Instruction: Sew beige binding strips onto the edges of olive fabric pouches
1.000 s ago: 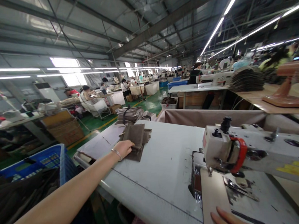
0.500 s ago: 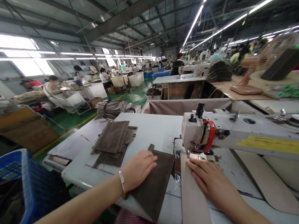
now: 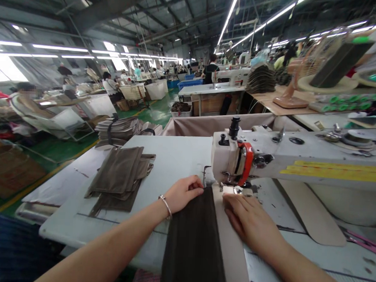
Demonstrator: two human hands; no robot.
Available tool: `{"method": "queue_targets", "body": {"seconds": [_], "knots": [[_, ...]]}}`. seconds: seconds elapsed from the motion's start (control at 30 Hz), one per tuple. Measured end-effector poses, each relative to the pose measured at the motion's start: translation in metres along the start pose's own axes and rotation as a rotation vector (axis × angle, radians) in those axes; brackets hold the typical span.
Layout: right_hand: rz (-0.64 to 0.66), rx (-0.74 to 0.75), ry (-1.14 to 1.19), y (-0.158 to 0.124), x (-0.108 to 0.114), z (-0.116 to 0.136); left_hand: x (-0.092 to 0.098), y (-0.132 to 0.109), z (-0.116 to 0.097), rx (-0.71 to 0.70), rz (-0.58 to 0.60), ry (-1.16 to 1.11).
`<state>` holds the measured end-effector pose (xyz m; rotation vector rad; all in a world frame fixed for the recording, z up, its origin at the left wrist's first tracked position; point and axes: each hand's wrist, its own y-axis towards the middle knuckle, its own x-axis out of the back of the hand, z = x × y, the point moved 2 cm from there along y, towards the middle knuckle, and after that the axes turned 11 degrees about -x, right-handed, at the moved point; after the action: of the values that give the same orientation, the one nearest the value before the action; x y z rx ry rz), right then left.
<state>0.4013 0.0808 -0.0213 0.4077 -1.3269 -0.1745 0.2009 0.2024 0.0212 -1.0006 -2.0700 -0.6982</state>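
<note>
A dark brown fabric piece (image 3: 194,241) hangs down toward me over the front of the sewing table. My left hand (image 3: 185,193) has its fingers curled at the piece's upper left corner, gripping it. The piece's right edge runs along a beige strip (image 3: 230,242) that passes under the head of a white sewing machine (image 3: 227,155). On that strip, close to the presser foot (image 3: 221,187), my right hand (image 3: 247,214) rests with fingers extended and lying together; its thumb is mostly hidden.
Left on the table lies a pile of brown fabric pieces (image 3: 118,171). Behind it are bundled light pieces (image 3: 120,127). Another beige strip (image 3: 315,217) lies beneath the machine arm, and pink-handled scissors (image 3: 362,240) are at right. A blue basket (image 3: 12,245) stands lower left.
My left hand has drawn the brown piece rightward, bringing its edge against the beige strip near the presser foot. The right hand stays on the strip, fingers more bent. The view has swung right.
</note>
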Motion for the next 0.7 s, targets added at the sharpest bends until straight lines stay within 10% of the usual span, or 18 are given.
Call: {"method": "queue_targets", "body": {"seconds": [0.23, 0.7], "knots": [[0.005, -0.008, -0.008, 0.0, -0.001, 0.0, -0.033, 0.038, -0.01, 0.019, -0.009, -0.026], [0.036, -0.038, -0.008, 0.0, -0.003, -0.002, -0.036, 0.045, -0.011, 0.023, -0.073, 0.037]]}}
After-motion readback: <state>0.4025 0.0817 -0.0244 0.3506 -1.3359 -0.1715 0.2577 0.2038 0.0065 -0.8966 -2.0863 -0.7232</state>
